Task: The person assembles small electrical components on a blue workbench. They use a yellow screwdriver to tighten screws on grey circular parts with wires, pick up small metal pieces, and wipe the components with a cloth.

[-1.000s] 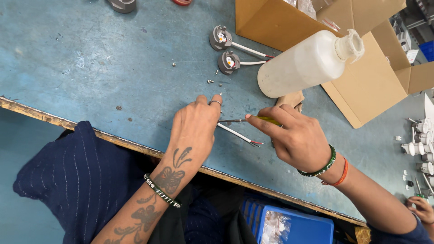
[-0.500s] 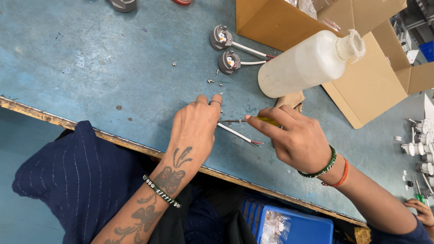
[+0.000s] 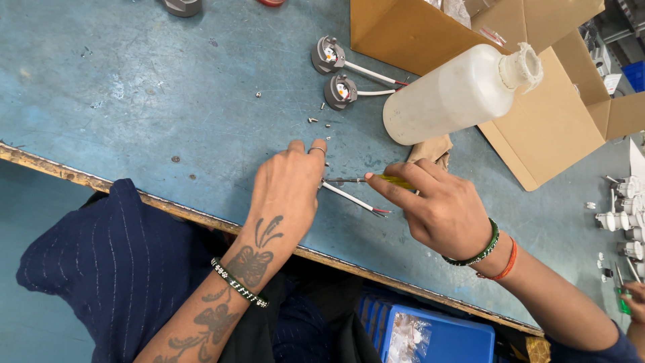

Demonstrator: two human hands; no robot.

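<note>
Right hand (image 3: pixel 440 208) pinches a yellow-handled screwdriver (image 3: pixel 376 179), shaft pointing left toward the left hand (image 3: pixel 289 191). Left hand lies palm-down, fingers curled over something small; the part itself is hidden, only its red-and-white wires (image 3: pixel 353 199) trail out to the right, under the screwdriver. Both hands work near the worn front edge of the blue table (image 3: pixel 134 101). Loose screws (image 3: pixel 321 123) lie just beyond the fingers. Two round grey fittings (image 3: pixel 334 74) sit farther back, beside a white plastic bottle (image 3: pixel 457 94) leaning on a cardboard box (image 3: pixel 537 128). Open tabletop lies to the left.
</note>
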